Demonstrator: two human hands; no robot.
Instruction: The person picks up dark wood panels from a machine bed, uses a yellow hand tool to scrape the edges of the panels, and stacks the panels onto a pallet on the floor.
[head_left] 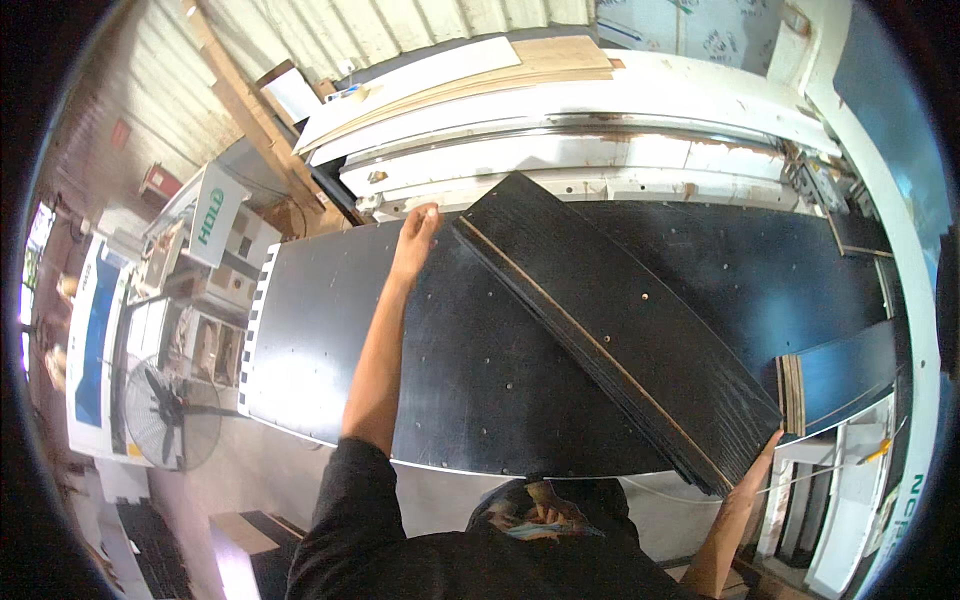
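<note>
Lying diagonally across a wide black table surface are long, dark boards in a stack, with a pale brown edge strip along the left side. My left hand is raised beside the stack's far left end, a small gap away from it. Its fingers are loosely bent, and I see nothing in them. At the stack's near right corner, my right hand grips the end of the boards; most of its fingers are hidden by the boards' edge.
Shorter layered boards lie close to my right hand. Beyond the table runs a white machine beam with thin sheets on top. A standing fan and a white-and-blue machine are at the left. A pale frame post rises at the right.
</note>
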